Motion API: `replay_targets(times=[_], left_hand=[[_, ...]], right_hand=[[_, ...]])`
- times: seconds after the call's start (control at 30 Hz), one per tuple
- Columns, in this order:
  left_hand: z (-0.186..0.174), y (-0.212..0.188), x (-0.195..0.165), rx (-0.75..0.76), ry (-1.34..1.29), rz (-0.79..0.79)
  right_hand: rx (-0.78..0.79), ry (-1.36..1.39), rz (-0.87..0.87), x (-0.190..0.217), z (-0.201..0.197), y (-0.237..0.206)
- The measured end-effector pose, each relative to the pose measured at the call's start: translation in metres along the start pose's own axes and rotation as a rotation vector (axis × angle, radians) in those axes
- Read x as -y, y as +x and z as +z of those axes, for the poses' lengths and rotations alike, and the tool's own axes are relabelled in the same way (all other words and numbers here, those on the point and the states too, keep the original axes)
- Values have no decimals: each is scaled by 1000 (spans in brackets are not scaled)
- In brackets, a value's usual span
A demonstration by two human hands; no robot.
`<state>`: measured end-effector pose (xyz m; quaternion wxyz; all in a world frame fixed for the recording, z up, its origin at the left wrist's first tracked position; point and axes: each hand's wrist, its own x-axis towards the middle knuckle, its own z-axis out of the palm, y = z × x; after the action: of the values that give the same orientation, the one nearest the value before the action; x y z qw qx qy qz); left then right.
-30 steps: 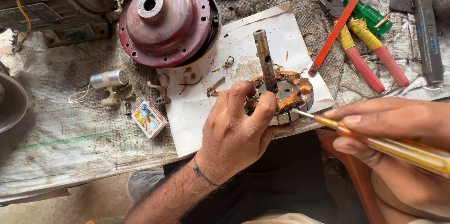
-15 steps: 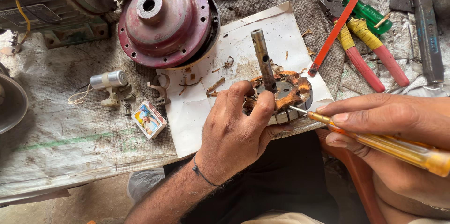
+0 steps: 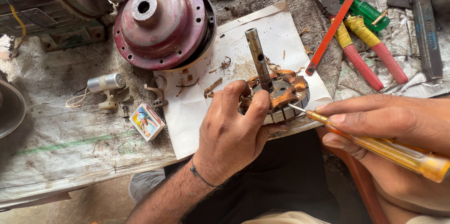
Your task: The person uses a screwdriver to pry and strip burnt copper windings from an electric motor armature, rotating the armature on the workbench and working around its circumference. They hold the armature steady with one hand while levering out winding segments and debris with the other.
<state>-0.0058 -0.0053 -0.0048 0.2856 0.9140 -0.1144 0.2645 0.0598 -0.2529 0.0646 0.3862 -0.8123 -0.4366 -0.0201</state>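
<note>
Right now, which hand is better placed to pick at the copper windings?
Right hand, probably: it holds the yellow-handled screwdriver with its tip at the copper windings. The left hand is busy gripping the stator.

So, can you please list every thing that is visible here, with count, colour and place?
Motor stator with shaft: one, copper windings and grey metal, on the white paper, held by the left hand.
Screwdriver: one, yellow-orange clear handle, in the right hand, tip at the stator.
White paper: one sheet, bench middle.
Motor cover: one, dark red, top left of the paper.
Capacitor: one, silver, left of the paper.
Matchbox: one, multicoloured, left of the paper.
Pliers: one pair, red and yellow grips, top right.
Red strip: one, top right.
Green-handled tool: one, top right.
Left hand: grips the stator.
Right hand: holds the screwdriver.
</note>
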Motion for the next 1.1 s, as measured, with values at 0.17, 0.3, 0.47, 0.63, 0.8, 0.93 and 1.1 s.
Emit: replay_targets(times=[0.17,0.3,0.47,0.63,0.8,0.93,1.1], left_hand=[[-1,1,0,7,5,10],[-2,0,-1,9,21,3],[-2,-1,0,20,16,1],[1,-1,-1,-15,39,39],[-1,0,0,12,14,35],[-1,0,0,6,14,31],[-1,0,0,5,19,45]], right_hand=[[30,53,53,4,0,8],[52,69,46,3,0,10],[69,14,23,10,-2,17],[45,-85,-21,16,7,26],[92,-83,-40,2,1,22],[6,-54,-14,7,4,10],[-127,203,131,20,16,11]])
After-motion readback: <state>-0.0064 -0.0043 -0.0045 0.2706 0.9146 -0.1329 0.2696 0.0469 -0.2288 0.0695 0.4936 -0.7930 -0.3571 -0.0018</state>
